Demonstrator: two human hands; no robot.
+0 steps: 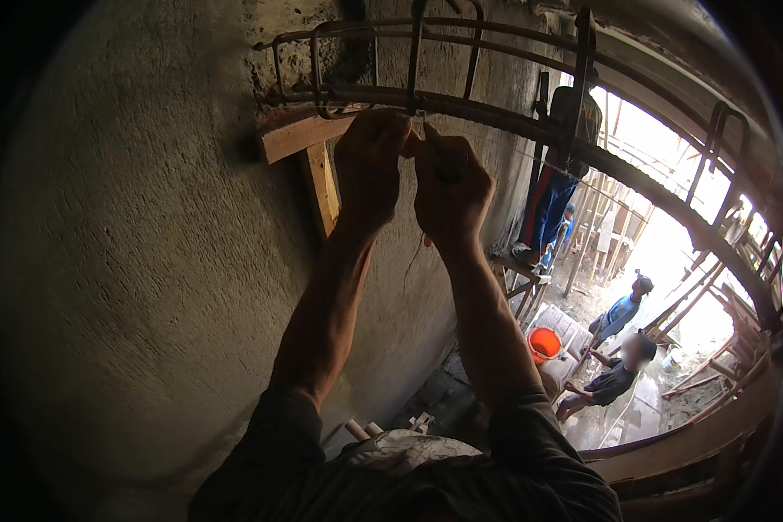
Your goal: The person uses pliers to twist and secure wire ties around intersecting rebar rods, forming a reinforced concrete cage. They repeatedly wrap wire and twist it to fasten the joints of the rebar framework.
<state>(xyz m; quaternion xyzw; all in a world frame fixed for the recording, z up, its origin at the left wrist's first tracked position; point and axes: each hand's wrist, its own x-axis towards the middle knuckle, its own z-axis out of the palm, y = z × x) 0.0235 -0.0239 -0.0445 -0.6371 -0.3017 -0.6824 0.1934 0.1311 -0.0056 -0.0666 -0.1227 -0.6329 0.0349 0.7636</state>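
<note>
Both my arms reach up to a cage of steel rebar (513, 122) that runs from the wall toward the right. My left hand (372, 165) is closed, its fingers pinched just under the lower bar, beside a stirrup (416, 52). Against it, my right hand (452, 183) is closed too, its thumb and fingertip pointing up at the same bar. Below the right fist a small orange-red end (427, 240) shows, with a thin dark strand hanging near it. What the fingers pinch is too small and dark to name.
A rough grey wall (148, 244) fills the left. A wooden brace (322, 183) props under the cage. One person (574, 130) stands on a wooden stand at the right. Lower down, two people (613, 374) are near an orange bucket (544, 344). A taut line (583, 181) runs below the bars.
</note>
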